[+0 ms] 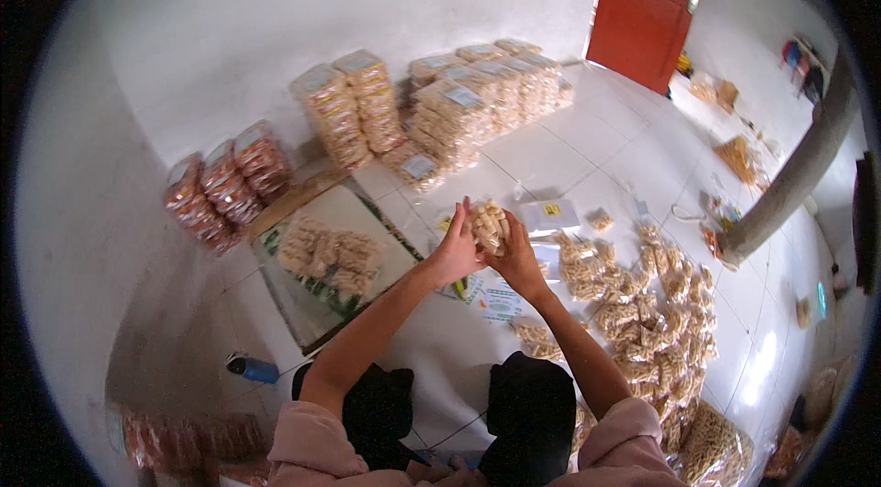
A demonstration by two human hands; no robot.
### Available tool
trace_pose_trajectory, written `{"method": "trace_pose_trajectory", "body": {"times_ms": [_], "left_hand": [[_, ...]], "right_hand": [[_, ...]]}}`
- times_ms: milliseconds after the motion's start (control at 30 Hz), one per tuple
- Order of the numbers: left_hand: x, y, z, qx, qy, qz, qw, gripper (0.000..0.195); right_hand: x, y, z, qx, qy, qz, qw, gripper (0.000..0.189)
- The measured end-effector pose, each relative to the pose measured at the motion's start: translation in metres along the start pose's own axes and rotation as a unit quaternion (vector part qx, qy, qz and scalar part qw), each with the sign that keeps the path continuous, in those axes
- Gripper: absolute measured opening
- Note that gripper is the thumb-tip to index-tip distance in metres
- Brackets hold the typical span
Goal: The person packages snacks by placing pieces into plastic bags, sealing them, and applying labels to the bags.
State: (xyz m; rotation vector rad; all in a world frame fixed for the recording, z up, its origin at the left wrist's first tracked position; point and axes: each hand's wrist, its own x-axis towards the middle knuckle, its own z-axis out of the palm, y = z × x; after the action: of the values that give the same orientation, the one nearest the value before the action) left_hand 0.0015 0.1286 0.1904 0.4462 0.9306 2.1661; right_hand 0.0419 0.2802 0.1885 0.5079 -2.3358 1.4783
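Observation:
Between my two hands I hold up a small clear bag of pale snack pieces (491, 227). My left hand (454, 254) grips its left side, the thumb pointing up. My right hand (516, 262) closes around the right side and lower part. Beneath the hands lie printed paper labels (501, 304) and a yellow-green tool (460, 287), possibly a cutter or stapler, partly hidden. A white box (550, 217) with a yellow mark sits just past my right hand. To the left, a low board (402, 284) carries a group of filled snack bags (327, 256).
Many small snack bags (654, 322) are heaped on the tiled floor to the right. Packed bundles (482, 91) stand in stacks along the wall, with reddish packs (230, 177) at left. A blue bottle (255, 368) lies near my left knee. A grey pillar (784, 170) rises at right.

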Motion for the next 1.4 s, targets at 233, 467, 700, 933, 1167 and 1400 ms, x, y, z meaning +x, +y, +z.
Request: {"method": "trace_pose_trajectory", "body": {"times_ms": [233, 467, 700, 933, 1167, 1400], "left_hand": [[-0.111, 0.045, 0.007, 0.112, 0.274, 0.223, 0.929, 0.042], [-0.150, 0.061, -0.011, 0.020, 0.360, 0.315, 0.878, 0.029], [-0.153, 0.070, -0.037, 0.066, 0.417, 0.268, 0.866, 0.039], [-0.173, 0.011, -0.140, 0.384, 0.531, 0.206, 0.727, 0.073], [-0.175, -0.088, -0.179, 0.675, 0.565, 0.166, 0.445, 0.080], [-0.138, -0.076, -0.173, 0.751, 0.535, 0.056, 0.384, 0.070]], "right_hand": [[0.004, -0.080, 0.087, -0.019, -0.092, -0.105, 0.990, 0.072], [0.016, -0.100, 0.138, -0.011, -0.076, -0.166, 0.983, 0.076], [0.026, -0.075, 0.170, 0.034, -0.043, -0.139, 0.989, 0.061], [0.024, 0.012, 0.157, 0.078, 0.010, 0.100, 0.992, 0.055], [-0.034, 0.126, 0.168, -0.029, -0.031, 0.205, 0.978, 0.054], [-0.028, 0.098, 0.185, 0.077, -0.045, 0.231, 0.969, 0.056]]}}
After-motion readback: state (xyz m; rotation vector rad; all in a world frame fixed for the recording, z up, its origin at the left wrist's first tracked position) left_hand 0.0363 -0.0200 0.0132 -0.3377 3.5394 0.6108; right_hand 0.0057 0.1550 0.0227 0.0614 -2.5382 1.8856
